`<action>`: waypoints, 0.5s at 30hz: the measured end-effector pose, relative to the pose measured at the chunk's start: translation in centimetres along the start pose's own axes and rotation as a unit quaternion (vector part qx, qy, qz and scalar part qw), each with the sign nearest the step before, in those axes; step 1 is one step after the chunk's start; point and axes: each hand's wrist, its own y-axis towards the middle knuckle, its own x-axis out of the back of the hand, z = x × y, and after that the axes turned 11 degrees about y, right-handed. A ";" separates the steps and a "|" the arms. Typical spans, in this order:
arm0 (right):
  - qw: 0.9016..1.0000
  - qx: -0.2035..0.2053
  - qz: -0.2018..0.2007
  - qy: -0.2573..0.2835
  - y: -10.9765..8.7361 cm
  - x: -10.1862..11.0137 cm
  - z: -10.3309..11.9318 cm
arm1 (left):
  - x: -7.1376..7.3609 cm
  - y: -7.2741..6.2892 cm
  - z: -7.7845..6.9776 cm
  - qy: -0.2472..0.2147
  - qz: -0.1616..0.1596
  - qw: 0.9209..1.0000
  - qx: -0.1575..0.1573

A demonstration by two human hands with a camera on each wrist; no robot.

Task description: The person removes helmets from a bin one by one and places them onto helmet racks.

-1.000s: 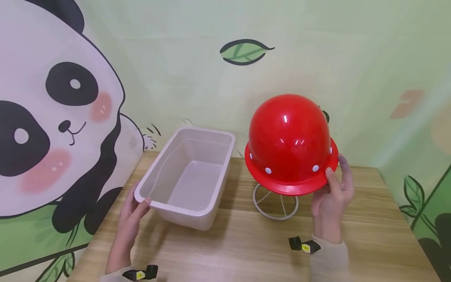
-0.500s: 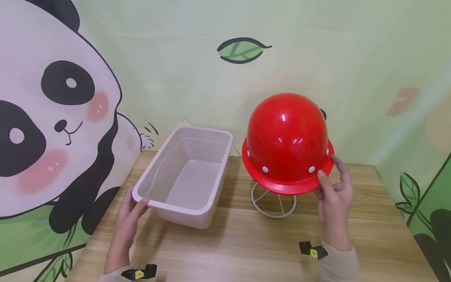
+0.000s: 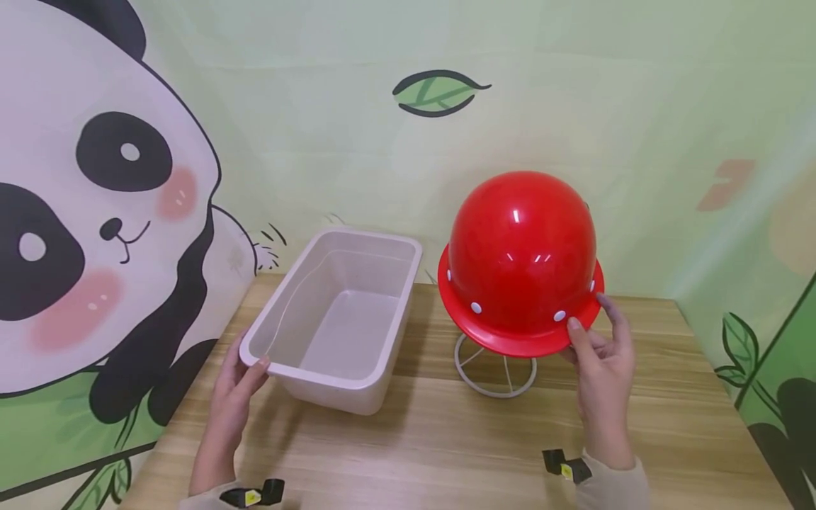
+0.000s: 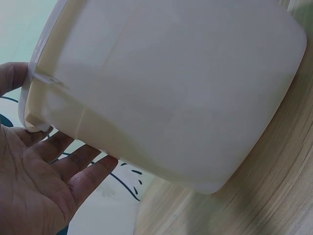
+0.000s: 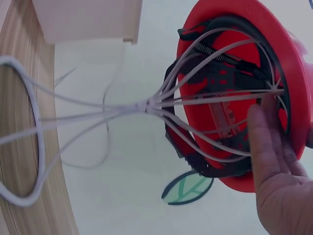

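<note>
A red hard hat (image 3: 519,255) sits on a white wire stand (image 3: 496,394). My right hand (image 3: 602,375) holds its brim at the right, thumb on top and fingers underneath. Seen from below in the right wrist view, the stand's thin prongs (image 5: 188,100) spread up inside the hat, past its black inner headband (image 5: 222,78). To the left is a beige plastic bin (image 3: 338,397), with nothing inside. My left hand (image 3: 232,393) grips its near left corner, thumb over the rim; in the left wrist view the fingers (image 4: 90,178) reach along the underside of the tilted bin.
Both objects are over a wooden table (image 3: 459,453), with bare wood between bin and stand. Close behind the table hangs a pale green backdrop (image 3: 306,120) printed with a panda (image 3: 146,276) and leaves. Each wrist wears a black strap.
My right hand has shifted left and slightly down along the brim. The hard hat has turned and leaned a little, hiding most of the black part at its back. Left hand and bin stay put.
</note>
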 end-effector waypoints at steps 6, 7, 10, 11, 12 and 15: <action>0.997 -0.032 -0.010 -0.066 0.0 0.2 0.1 | 0.0 -0.1 0.0 -0.007 -0.002 1.000 -0.004; 0.997 -0.036 -0.010 -0.070 0.0 0.2 0.1 | 0.0 -0.1 0.0 -0.008 -0.003 1.000 -0.006; 0.996 -0.043 -0.008 -0.078 0.0 0.3 0.2 | -0.1 -0.5 0.0 -0.006 -0.012 1.000 -0.009; 0.996 -0.045 -0.009 -0.077 0.0 0.3 0.2 | -0.2 -0.7 0.0 -0.007 -0.014 1.000 -0.008; 0.996 -0.045 -0.011 -0.079 0.1 0.3 0.3 | -0.3 -0.9 -0.1 -0.007 -0.015 1.000 -0.008; 0.995 -0.044 -0.021 -0.082 0.1 0.4 0.5 | -0.6 -1.4 -0.2 -0.011 -0.018 1.000 -0.008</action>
